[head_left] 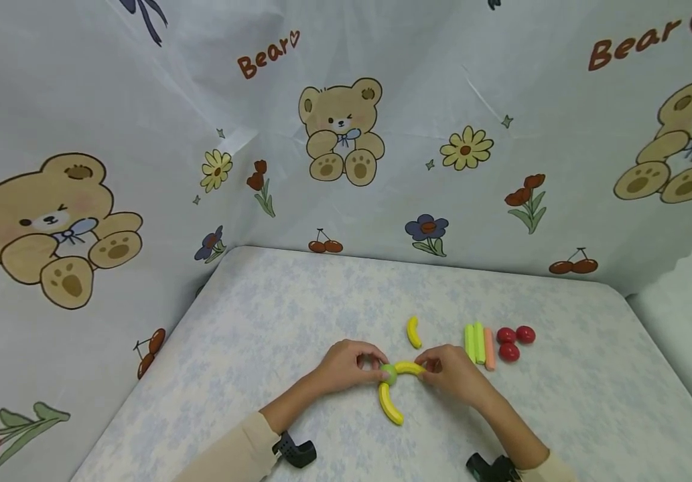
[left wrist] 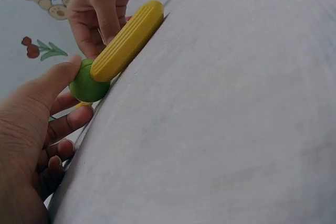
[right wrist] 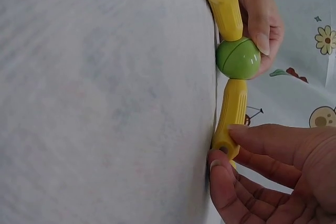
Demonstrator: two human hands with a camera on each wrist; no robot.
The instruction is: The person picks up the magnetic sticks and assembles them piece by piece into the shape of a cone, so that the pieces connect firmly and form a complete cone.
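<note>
With 12 o'clock set toward the printed backdrop (head_left: 346,214), I see a green ball (head_left: 390,376) at the table (head_left: 261,308), pinched by the left hand (head_left: 346,367) from 9 o'clock. At 3 o'clock, the first curved yellow rod (head_left: 408,367) meets the ball; the right hand (head_left: 455,376) pinches its outer end. The second curved yellow rod (head_left: 389,406) extends toward 6 o'clock. Loose yellow piece (head_left: 412,333): 1 o'clock. Between 2 and 3 o'clock: light-green sticks (head_left: 479,343), orange stick (head_left: 490,349), then red balls (head_left: 508,352).

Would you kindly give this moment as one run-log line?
left hand: holds green ball | right hand: pinches curved yellow stick | second yellow stick: touching ball | third yellow stick: apart on table
</note>
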